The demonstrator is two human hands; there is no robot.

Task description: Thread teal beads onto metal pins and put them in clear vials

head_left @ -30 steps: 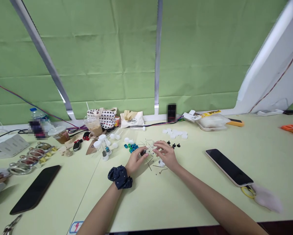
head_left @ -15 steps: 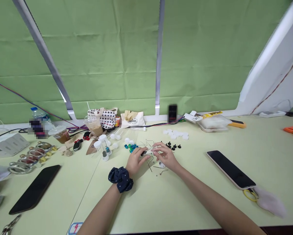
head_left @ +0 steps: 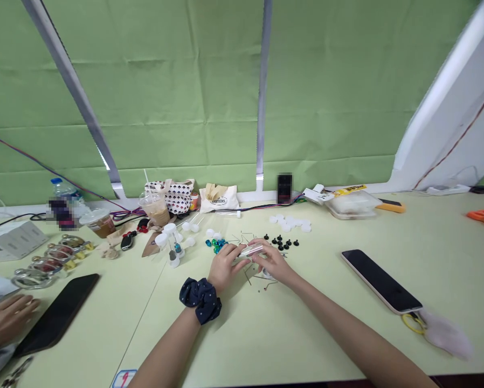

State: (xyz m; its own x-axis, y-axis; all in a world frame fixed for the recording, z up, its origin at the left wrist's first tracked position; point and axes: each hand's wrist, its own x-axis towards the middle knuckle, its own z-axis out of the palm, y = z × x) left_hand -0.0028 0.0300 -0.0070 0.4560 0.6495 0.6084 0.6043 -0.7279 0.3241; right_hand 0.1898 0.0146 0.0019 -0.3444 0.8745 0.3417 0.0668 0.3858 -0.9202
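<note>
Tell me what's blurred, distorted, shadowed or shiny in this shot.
All in the head view: the orange item and pale pouch at right look smeared; the grey strip at left leans, likely wide-lens distortion; soft shadow falls on the table near the left hand; the tube shows pale highlights.

Looks like a shared, office-type workroom, hard to place more exactly. Shows as much in the long pale table at six o'clock in the view, the green fabric screen at twelve, a co-worker's hand at eight, cables and a lidded drink at nine, and a phone at four.
</note>
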